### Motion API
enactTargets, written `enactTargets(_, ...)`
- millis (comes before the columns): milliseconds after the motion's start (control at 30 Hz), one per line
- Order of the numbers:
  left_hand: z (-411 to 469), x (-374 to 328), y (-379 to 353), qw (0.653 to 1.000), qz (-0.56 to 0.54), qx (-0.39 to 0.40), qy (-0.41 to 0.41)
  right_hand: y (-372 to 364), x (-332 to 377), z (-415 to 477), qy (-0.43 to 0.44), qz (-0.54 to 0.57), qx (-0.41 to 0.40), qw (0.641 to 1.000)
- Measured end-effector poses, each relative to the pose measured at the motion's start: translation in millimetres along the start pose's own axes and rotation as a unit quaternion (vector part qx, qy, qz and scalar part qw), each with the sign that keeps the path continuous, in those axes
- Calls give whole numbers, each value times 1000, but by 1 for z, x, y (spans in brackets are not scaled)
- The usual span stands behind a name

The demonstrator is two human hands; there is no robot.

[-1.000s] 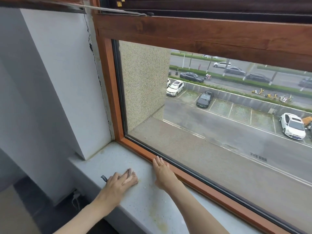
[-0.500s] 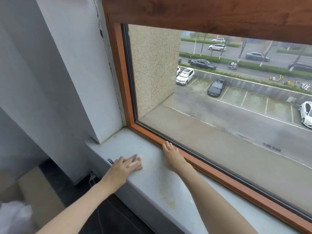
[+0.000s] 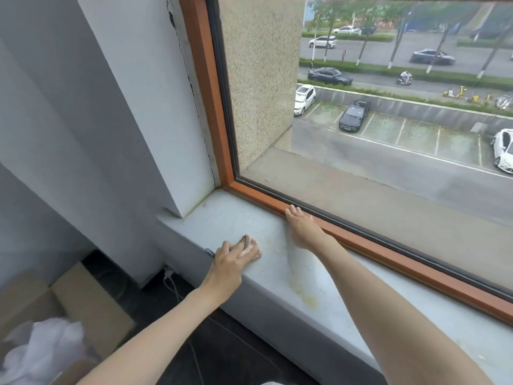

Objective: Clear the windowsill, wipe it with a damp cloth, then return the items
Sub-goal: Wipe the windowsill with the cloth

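Note:
The pale stone windowsill [image 3: 230, 218] runs from the left wall corner toward the lower right and carries yellowish stains [image 3: 302, 293] near its front edge. My left hand [image 3: 233, 259] presses a small patterned cloth [image 3: 245, 243] flat on the sill near the front edge; only the cloth's far end and a dark corner show past my fingers. My right hand [image 3: 302, 226] rests flat on the sill, fingertips against the orange-brown window frame [image 3: 258, 195]. No items stand on the visible sill.
A white wall pillar [image 3: 166, 120] closes the sill's left end. Below on the dark floor stand an open cardboard box [image 3: 69, 301] with white stuffing [image 3: 41, 348] and a plugged-in white cable [image 3: 169, 276]. The glass shows a car park outside.
The camera has tilted downward, bringing the box and floor into view. My left hand with the cloth has stayed near the sill's front edge; my right hand has kept its place by the frame.

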State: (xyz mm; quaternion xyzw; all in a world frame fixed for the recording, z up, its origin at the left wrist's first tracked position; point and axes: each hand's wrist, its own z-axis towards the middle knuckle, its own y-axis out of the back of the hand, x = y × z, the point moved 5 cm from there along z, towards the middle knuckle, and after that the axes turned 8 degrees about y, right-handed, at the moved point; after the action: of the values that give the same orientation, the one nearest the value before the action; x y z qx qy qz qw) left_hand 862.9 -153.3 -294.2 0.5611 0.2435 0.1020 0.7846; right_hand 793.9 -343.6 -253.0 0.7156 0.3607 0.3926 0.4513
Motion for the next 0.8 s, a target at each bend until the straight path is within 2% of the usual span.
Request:
enactTargets(100, -5, 1, 2, 991, 5, 47, -126, 3, 0, 3, -6, 16, 2, 1000)
enactTargets(133, 0, 9, 4, 988, 19, 55, -142, 4, 0, 4, -6, 21, 1, 1000)
enactTargets(167, 6, 18, 6, 989, 28, 52, -134, 3, 1, 2, -7, 25, 2, 1000)
enactTargets(300, 19, 25, 11, 1000, 0, -12, 19, 2, 7, 8, -17, 18, -1, 1000)
enactTargets(333, 16, 16, 8, 1000, -4, -7, 13, 1, 7, 10, -17, 14, -2, 1000)
enactTargets(433, -2, 4, 3, 991, 3, 43, -125, 0, 9, 16, -13, 20, 2, 1000)
enactTargets(500, -1, 20, 10, 981, 23, 69, -178, 1, 11, 19, -9, 29, 10, 999)
enactTargets(533, 4, 31, 13, 982, 37, 73, -168, 1, 12, 20, -9, 33, 14, 999)
enactTargets(667, 20, 44, 18, 1000, 15, 6, 14, 3, 12, 24, -10, 42, 21, 999)
enactTargets(733, 12, 27, 13, 1000, 8, 7, -12, 3, 14, 27, -12, 44, 24, 999)
enactTargets(800, -2, 15, 9, 993, 17, 44, -110, 3, 17, 30, -10, 46, 25, 999)
